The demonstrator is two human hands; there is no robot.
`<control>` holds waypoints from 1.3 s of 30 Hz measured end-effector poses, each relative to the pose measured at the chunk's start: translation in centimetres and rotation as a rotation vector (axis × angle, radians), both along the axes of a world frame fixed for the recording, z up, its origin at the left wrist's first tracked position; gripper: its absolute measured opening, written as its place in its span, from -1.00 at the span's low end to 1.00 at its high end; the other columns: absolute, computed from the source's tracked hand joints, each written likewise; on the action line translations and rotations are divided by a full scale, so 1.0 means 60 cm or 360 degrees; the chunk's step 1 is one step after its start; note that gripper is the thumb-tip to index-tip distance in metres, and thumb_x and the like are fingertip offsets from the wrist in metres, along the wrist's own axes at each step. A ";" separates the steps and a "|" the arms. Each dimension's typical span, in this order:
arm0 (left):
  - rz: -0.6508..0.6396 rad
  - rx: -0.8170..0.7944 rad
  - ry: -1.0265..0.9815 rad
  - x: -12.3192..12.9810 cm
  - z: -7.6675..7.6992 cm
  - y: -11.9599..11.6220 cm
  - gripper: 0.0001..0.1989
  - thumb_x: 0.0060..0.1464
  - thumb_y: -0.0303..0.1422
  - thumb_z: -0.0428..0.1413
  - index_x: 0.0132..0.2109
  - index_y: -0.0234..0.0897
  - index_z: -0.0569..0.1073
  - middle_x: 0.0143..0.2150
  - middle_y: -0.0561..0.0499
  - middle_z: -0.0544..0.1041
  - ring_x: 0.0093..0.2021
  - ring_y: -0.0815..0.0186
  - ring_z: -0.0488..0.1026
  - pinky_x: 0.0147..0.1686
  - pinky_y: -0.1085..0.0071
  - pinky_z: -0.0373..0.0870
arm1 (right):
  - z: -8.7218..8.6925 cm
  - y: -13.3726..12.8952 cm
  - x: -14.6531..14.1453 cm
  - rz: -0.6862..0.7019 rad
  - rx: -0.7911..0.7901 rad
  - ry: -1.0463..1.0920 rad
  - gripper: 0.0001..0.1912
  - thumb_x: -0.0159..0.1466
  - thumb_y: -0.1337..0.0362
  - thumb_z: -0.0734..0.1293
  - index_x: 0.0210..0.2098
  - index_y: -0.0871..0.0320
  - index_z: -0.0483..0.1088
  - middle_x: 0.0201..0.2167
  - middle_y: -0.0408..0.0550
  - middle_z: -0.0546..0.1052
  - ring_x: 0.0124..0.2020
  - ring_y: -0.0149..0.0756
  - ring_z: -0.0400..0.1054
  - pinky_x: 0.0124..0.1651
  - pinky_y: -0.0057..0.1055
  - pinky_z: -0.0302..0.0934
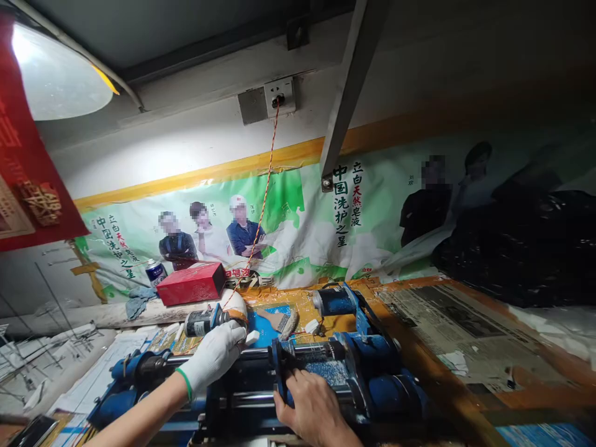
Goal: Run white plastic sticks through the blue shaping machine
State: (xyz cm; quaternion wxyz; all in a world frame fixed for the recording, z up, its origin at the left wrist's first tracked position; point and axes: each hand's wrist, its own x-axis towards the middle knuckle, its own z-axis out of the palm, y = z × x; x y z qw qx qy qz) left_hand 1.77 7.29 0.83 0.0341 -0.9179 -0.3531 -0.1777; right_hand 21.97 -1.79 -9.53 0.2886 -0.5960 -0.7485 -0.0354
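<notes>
My left hand (216, 351), in a white knit glove with a green cuff, reaches over the machine's left part. Its fingers are bent together beside a small black motor (199, 324); whatever lies in them is hidden. My bare right hand (310, 400) is curled at an upright blue plate (277, 360) in the middle of a blue machine (379, 354) with shiny steel rods (251, 400). Thumb and fingers press around the plate's lower part. White flecks cover the blue bed right of this hand. A second motor (336, 301) sits behind on a blue bracket.
Behind the machine lie a brush (277, 320), a red box (190, 284), a spray can (155, 272) and a grey rag (139, 302). A twisted cord (266, 186) hangs from a wall socket (279, 97). Newspaper (460, 335) and a black bag (521, 248) lie at right.
</notes>
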 end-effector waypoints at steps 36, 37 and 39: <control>-0.0216 0.0524 0.0076 -0.042 -0.057 -0.020 -0.74 0.16 -0.51 -0.19 -0.05 -0.26 0.26 -0.37 0.03 0.42 -0.33 0.36 0.40 -0.03 0.22 0.30 | 0.010 -0.002 -0.002 0.0015 0.0008 -0.0114 -0.81 0.21 0.20 0.19 -0.35 0.12 0.38 -0.42 -0.12 0.45 -0.35 -0.33 0.32 -0.26 -0.42 0.01; -0.0195 0.0500 0.0123 -0.041 -0.057 -0.022 -0.75 0.15 -0.52 -0.18 -0.07 -0.25 0.28 -0.39 0.04 0.42 -0.34 0.36 0.40 -0.02 0.20 0.29 | 0.011 -0.002 -0.003 0.0011 0.0002 -0.0112 -0.81 0.21 0.20 0.18 -0.35 0.12 0.38 -0.42 -0.12 0.45 -0.35 -0.33 0.32 -0.27 -0.42 0.01; -0.0150 0.0429 0.0248 -0.036 -0.053 -0.026 -0.76 0.13 -0.53 -0.17 -0.11 -0.23 0.29 -0.41 0.06 0.41 -0.35 0.35 0.40 -0.01 0.16 0.27 | 0.014 -0.002 -0.006 0.0011 -0.0023 -0.0106 -0.81 0.21 0.20 0.18 -0.35 0.12 0.38 -0.42 -0.12 0.45 -0.35 -0.32 0.32 -0.27 -0.41 0.01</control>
